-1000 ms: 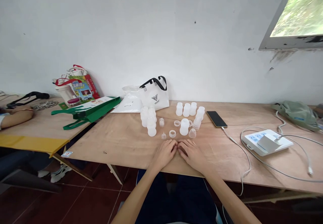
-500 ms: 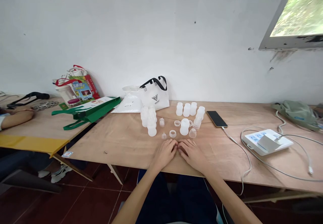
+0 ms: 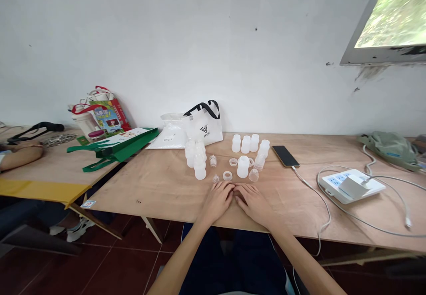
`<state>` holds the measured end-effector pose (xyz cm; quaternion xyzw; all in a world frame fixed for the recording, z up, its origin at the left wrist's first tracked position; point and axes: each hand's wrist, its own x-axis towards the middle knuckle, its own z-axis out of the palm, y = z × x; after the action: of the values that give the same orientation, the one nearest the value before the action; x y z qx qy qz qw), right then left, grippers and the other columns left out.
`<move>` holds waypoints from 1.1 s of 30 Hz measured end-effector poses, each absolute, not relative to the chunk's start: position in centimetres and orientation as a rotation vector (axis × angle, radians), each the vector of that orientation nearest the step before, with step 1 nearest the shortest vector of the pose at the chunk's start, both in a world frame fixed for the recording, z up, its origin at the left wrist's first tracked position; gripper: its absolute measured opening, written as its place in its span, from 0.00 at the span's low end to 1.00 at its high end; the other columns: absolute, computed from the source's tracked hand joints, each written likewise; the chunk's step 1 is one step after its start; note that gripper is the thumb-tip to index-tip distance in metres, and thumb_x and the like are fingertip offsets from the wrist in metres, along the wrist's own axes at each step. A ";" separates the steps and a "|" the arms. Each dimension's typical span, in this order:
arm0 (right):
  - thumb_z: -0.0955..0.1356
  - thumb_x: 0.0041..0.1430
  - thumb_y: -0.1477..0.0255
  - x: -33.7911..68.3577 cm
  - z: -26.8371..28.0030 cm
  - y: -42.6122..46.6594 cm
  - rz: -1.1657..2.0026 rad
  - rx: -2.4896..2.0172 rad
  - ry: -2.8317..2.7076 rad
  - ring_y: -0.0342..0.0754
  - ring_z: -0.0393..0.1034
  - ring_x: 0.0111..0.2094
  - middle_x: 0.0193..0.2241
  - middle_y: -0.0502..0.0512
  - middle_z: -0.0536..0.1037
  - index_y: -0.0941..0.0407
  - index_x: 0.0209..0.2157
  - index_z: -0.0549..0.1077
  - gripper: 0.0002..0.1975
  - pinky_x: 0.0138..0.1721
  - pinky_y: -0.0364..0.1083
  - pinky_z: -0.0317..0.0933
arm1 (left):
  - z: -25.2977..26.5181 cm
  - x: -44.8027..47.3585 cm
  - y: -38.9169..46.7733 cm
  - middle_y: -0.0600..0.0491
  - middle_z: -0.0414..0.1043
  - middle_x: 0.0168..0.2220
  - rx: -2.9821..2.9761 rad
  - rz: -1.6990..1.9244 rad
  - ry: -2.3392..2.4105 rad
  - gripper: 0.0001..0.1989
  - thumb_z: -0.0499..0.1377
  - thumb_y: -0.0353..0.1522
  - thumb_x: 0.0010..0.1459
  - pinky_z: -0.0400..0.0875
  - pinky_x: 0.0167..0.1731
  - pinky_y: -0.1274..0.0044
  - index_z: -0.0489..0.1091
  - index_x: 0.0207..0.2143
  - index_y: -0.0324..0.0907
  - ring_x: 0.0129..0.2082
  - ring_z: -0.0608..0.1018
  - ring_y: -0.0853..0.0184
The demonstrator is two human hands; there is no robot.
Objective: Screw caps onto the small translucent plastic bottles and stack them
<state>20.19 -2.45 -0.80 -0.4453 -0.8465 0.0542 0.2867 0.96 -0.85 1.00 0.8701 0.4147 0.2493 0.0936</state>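
Hardly anything has been moved since the earlier frames: only a very slight shift of the view is seen, with hands and parts left in the same layout. The left hand (image 3: 217, 201) and right hand (image 3: 253, 201) are laid palm down at the front of the wooden table (image 3: 159, 193), fingers loosely extended and slightly bent, fingertips brought together in the middle. Nothing is seen held by either; the undersides are hidden. Just beyond the left fingers a small clear teat piece (image 3: 216, 178) is placed, with a pale ring (image 3: 227, 178) beside it and a clear dome cap (image 3: 253, 176) just past the right fingers. A white waisted bottle (image 3: 242, 168) is stood behind ring and cap. A bottle cluster (image 3: 200, 171) is grouped on the left, individual count hard to tell; a row of three bottles (image 3: 246, 144) is set further back right. A phone (image 3: 285, 156) is laid right of the parts, cable plugged in. Behind, a white bag (image 3: 209, 131) with black handles is stood near the wall.
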 end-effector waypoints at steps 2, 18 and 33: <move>0.63 0.69 0.74 20.2 -0.7 -2.5 0.141 -1.189 -2.267 0.55 0.70 0.55 0.54 0.58 0.76 0.51 0.50 0.70 0.11 0.55 0.58 0.64 | 1.0 1.0 -0.9 0.51 0.73 0.55 2.583 0.738 1.230 0.13 0.52 0.28 0.68 0.66 0.55 0.66 0.69 0.52 0.47 0.55 0.73 0.60; 0.63 0.69 0.74 20.1 -0.5 -2.6 0.128 -1.186 -2.275 0.56 0.71 0.54 0.55 0.58 0.76 0.51 0.50 0.71 0.11 0.54 0.58 0.64 | 1.1 0.9 -0.9 0.51 0.73 0.55 2.583 0.735 1.234 0.12 0.51 0.29 0.69 0.66 0.55 0.66 0.69 0.52 0.47 0.56 0.73 0.60; 0.63 0.68 0.75 20.1 -0.5 -2.6 0.081 -1.184 -2.274 0.56 0.71 0.54 0.54 0.58 0.77 0.51 0.50 0.71 0.11 0.54 0.57 0.65 | 1.0 0.9 -0.8 0.52 0.73 0.55 2.600 0.731 1.240 0.12 0.52 0.28 0.69 0.66 0.55 0.66 0.69 0.51 0.47 0.55 0.73 0.61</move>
<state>20.06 -2.56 -0.55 -0.4427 -0.8499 0.0303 0.2842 0.95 -0.85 1.02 0.8717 0.4158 0.2450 0.0850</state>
